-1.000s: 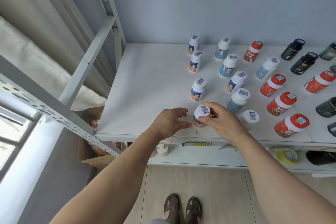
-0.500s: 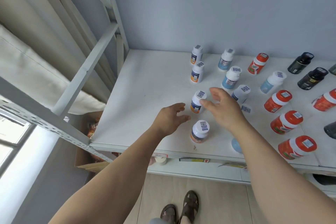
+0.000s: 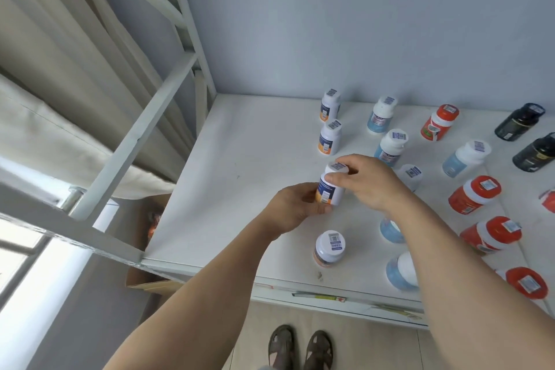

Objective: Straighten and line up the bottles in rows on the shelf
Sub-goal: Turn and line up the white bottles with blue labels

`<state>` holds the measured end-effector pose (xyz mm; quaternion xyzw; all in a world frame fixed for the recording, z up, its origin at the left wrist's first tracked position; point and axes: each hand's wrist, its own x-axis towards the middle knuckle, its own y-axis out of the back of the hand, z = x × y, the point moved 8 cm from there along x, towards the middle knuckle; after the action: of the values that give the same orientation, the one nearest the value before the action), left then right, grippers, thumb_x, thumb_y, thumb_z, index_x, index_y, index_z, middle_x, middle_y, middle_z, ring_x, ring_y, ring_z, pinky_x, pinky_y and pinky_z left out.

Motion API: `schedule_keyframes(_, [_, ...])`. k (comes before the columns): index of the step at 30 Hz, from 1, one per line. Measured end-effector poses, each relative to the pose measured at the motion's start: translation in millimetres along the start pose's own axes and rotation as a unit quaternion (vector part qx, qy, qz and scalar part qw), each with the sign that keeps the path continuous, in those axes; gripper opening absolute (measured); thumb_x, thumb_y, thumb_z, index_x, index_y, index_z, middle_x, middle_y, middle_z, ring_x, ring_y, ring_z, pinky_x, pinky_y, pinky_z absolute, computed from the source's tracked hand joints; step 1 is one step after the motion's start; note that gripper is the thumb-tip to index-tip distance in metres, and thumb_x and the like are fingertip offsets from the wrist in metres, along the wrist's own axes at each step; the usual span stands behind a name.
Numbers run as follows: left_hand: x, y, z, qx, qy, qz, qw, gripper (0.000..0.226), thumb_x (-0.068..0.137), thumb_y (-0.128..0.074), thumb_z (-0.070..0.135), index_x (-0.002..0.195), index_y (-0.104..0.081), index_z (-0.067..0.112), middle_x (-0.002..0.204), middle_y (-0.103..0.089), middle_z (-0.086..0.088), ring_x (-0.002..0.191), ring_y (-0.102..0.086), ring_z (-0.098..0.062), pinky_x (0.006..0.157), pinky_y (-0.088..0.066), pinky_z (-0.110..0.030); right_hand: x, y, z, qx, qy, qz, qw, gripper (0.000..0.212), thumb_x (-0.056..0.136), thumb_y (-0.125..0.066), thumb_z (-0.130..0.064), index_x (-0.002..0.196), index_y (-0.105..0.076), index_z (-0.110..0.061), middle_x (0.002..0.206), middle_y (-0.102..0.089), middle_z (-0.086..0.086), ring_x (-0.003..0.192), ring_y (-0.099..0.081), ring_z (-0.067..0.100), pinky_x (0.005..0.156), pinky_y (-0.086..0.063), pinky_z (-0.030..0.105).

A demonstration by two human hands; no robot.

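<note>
- both hands meet at the middle of the frame on one white bottle with an orange-and-blue label, third in the left-hand row on the white shelf.
- the left hand comes up from the lower left; its fingers curl round the bottle's lower body, holding it.
- the right hand reaches in from the lower right; its thumb and fingers pinch the bottle at the neck, just under the white cap.
- the held bottle looks about upright; whether its base touches the shelf cannot be told, as the left hand hides it.
- behind it, toward the upper part of the frame, stand two like bottles: the middle orange-label bottle and the rear orange-label bottle, near the wall.
- in front, lower centre, the front orange-label bottle stands near the shelf's edge.
- to the right runs a row of blue-label bottles, partly hidden by the right forearm.
- further right are the red-capped bottles, and at the upper right edge two dark bottles.
- at the bottom of the frame a pair of sandalled feet stands on the pale floor.
</note>
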<state>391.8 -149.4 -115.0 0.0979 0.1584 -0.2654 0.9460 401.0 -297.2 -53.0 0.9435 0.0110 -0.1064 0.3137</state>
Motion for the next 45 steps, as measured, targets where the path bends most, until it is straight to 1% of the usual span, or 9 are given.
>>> schedule_keyframes(4, [4.3,-5.9,6.9,-0.044,0.013,-0.051,0.998,0.034,0.077,-0.081,0.023,0.11,-0.073,0.019,0.113,-0.072,-0.002,0.114,-0.063,-0.017,0.108,-0.041,-0.034,1.2,9.8,3.3,0.049,-0.036,0.034,0.998,0.026,0.083,-0.074,-0.039,0.098,-0.072,-0.019,0.085,-0.071,-0.006,0.076,-0.061,0.009,0.071,-0.048,0.028])
schedule_keyframes(12, [7.2,-6.0,3.1,-0.083,0.039,-0.083,0.992,0.031,0.08,-0.078,0.019,0.11,-0.073,0.013,0.107,-0.073,-0.001,0.1,-0.065,-0.012,0.103,-0.046,-0.031,3.6,7.0,9.2,0.083,-0.068,0.04,0.993,0.03,0.082,-0.075,-0.042,0.099,-0.076,-0.017,0.089,-0.076,-0.003,0.084,-0.068,0.015,0.088,-0.054,0.04])
schedule_keyframes(20, [11.4,1.4,2.5,-0.043,0.034,-0.063,0.996,0.032,0.074,-0.083,0.026,0.105,-0.074,0.024,0.108,-0.074,0.001,0.112,-0.064,-0.017,0.108,-0.041,-0.033,0.7,5.4,2.3,0.079,-0.053,0.029,0.995,0.019,0.086,-0.073,-0.036,0.1,-0.072,-0.024,0.091,-0.073,-0.008,0.079,-0.063,0.005,0.078,-0.05,0.026])
schedule_keyframes(24, [14.8,8.8,5.2,0.023,0.012,-0.039,0.999,0.035,0.075,-0.082,0.027,0.108,-0.072,0.028,0.104,-0.074,0.006,0.104,-0.066,-0.011,0.099,-0.047,-0.026,-2.3,-0.1,7.0,0.083,-0.046,0.015,0.995,0.021,0.084,-0.075,-0.031,0.105,-0.07,-0.028,0.101,-0.074,-0.007,0.099,-0.066,0.013,0.091,-0.05,0.032])
schedule_keyframes(26, [17.8,16.4,2.0,0.054,0.005,-0.02,0.998,0.047,0.071,-0.085,0.03,0.114,-0.069,0.025,0.11,-0.071,0.002,0.107,-0.064,-0.015,0.098,-0.048,-0.027,-4.1,-3.7,10.8,0.085,-0.045,0.006,0.995,0.02,0.084,-0.076,-0.023,0.102,-0.068,-0.028,0.102,-0.074,-0.006,0.1,-0.067,0.016,0.091,-0.05,0.032])
schedule_keyframes(29, [19.5,27.5,-2.6,0.089,0.013,0.002,0.996,0.068,0.073,-0.085,0.026,0.134,-0.056,0.017,0.126,-0.063,0.003,0.114,-0.058,-0.011,0.096,-0.045,-0.022,-7.6,-9.5,18.3,0.084,-0.05,-0.008,0.995,0.023,0.082,-0.078,-0.016,0.097,-0.068,-0.03,0.101,-0.074,-0.004,0.098,-0.067,0.018,0.094,-0.05,0.038])
schedule_keyframes(34, [21.1,31.7,-3.0,0.092,0.008,0.0,0.996,0.069,0.076,-0.083,0.023,0.137,-0.053,0.014,0.128,-0.062,0.002,0.112,-0.058,-0.008,0.093,-0.043,-0.017,-15.2,-16.3,27.5,0.08,-0.051,-0.016,0.995,0.03,0.076,-0.081,-0.016,0.089,-0.07,-0.041,0.101,-0.075,-0.007,0.103,-0.068,0.018,0.098,-0.05,0.046])
schedule_keyframes(41, [32.7,38.0,-0.5,0.047,0.006,0.017,0.999,0.062,0.078,-0.081,0.025,0.134,-0.055,0.019,0.125,-0.064,0.004,0.112,-0.06,-0.007,0.091,-0.043,-0.018,-20.5,-16.9,29.8,0.055,-0.074,-0.037,0.995,0.045,0.07,-0.084,-0.021,0.109,-0.065,-0.028,0.105,-0.072,-0.011,0.103,-0.067,0.009,0.098,-0.051,0.043])
schedule_keyframes(45, [44.9,43.4,6.3,0.035,0.005,0.039,0.999,0.058,0.081,-0.078,0.029,0.134,-0.056,0.021,0.125,-0.064,0.006,0.112,-0.059,-0.004,0.088,-0.041,-0.016,-6.3,0.1,10.3,0.104,-0.072,-0.044,0.991,0.063,0.08,-0.08,-0.023,0.136,-0.051,-0.026,0.135,-0.054,-0.012,0.126,-0.052,0.006,0.104,-0.043,0.032])
